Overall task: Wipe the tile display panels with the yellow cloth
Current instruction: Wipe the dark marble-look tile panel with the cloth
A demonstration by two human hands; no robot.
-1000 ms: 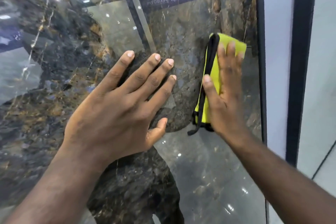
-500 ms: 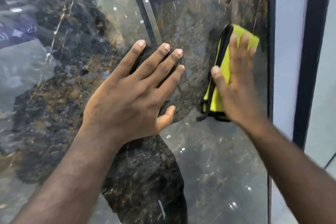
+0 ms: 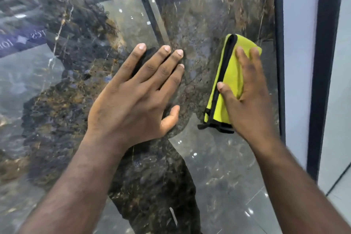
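Yellow folded cloth point(image 3: 230, 74) with black edging lies pressed on the glossy dark marble-patterned tile panel point(image 3: 218, 167), just left of the dark vertical frame point(image 3: 278, 43), under the right hand point(image 3: 247, 104), fingers straight. Farther left of the frame, the left hand point(image 3: 136, 97) rests flat, gripping nothing (bracing, I'd guess). Wiping looks mid-course; the lower panel probably remains.

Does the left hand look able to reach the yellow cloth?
Probably yes: the left hand lies flat on the panel, only bare tile before the cloth, though the right hand presses it.
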